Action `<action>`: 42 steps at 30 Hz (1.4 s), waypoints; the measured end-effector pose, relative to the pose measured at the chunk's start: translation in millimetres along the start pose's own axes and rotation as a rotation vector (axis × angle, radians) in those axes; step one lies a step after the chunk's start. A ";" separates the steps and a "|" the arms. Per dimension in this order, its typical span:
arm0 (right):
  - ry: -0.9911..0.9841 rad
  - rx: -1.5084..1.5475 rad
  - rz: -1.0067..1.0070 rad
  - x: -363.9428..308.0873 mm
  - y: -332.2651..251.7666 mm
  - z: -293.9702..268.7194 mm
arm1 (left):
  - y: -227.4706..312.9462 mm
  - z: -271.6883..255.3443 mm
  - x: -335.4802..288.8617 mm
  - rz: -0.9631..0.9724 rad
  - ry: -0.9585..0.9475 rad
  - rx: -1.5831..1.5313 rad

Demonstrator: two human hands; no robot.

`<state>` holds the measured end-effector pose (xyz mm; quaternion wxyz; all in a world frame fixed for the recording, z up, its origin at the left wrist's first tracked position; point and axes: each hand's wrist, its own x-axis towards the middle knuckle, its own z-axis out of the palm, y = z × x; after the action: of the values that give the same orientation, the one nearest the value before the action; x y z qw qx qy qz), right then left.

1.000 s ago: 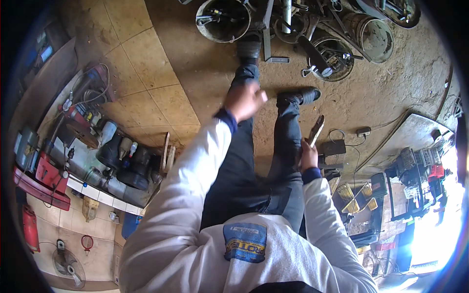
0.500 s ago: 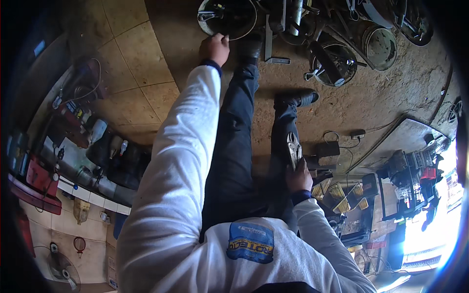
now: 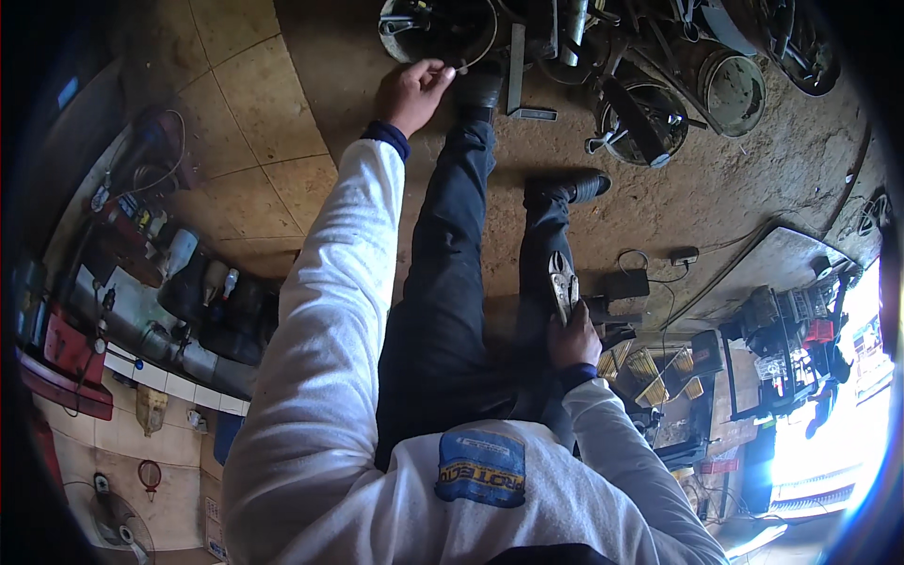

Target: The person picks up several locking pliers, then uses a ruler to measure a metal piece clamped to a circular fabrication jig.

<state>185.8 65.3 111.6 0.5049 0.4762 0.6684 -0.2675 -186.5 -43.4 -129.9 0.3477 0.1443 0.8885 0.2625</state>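
My left hand (image 3: 411, 98) reaches forward to the near rim of a round bucket (image 3: 488, 45) with metal tools inside. Its thumb stands a little apart from the curled forefinger, and I see nothing between them; whether the fingertips touch the rim I cannot tell. A small pale piece (image 3: 461, 69) shows on the rim beside the thumb. Lower right, my right hand (image 3: 574, 341) is closed round the handles of metal locking pliers (image 3: 562, 281). Their jaws point away from me, above my right trouser leg.
Beyond my shoes lie a metal angle piece (image 3: 516, 80), a tool-filled bucket (image 3: 670, 121) and a pale bucket (image 3: 736, 92). A cable with a black box (image 3: 629, 285) lies to the right, near a machine (image 3: 786, 344). A cluttered counter (image 3: 202, 363) runs along the left.
My left hand has turned and its thumb has come apart from the fingers near the bucket rim. My right hand keeps the locking pliers in nearly the same place.
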 end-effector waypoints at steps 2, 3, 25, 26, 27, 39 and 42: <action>-0.007 0.003 -0.001 -0.7 -2.5 -2.7 | -6.5 -3.6 14.6 0.149 0.221 0.358; -0.014 0.006 -0.005 -0.5 -3.5 -4.5 | -17.2 -2.4 30.8 0.112 0.303 0.382; 0.011 0.016 0.006 -0.4 -0.4 0.6 | 41.6 -6.1 4.4 -0.338 -0.203 0.652; 0.023 0.016 0.009 -0.5 -0.7 1.9 | 47.1 -6.0 2.3 -0.341 -0.202 0.651; 0.035 0.015 0.012 -0.3 -1.3 2.0 | 56.5 -9.0 1.1 -0.356 -0.198 0.630; 0.037 0.016 -0.009 -0.6 -1.2 -0.6 | 7.6 9.7 12.2 -0.211 -0.024 0.508; 0.023 0.010 0.014 -0.5 -1.5 -0.8 | 20.3 13.1 32.6 0.082 0.207 0.474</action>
<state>184.1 65.2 112.2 0.4965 0.4865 0.6695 -0.2617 -199.3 -7.6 -144.2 0.2004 0.2300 0.9494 0.0745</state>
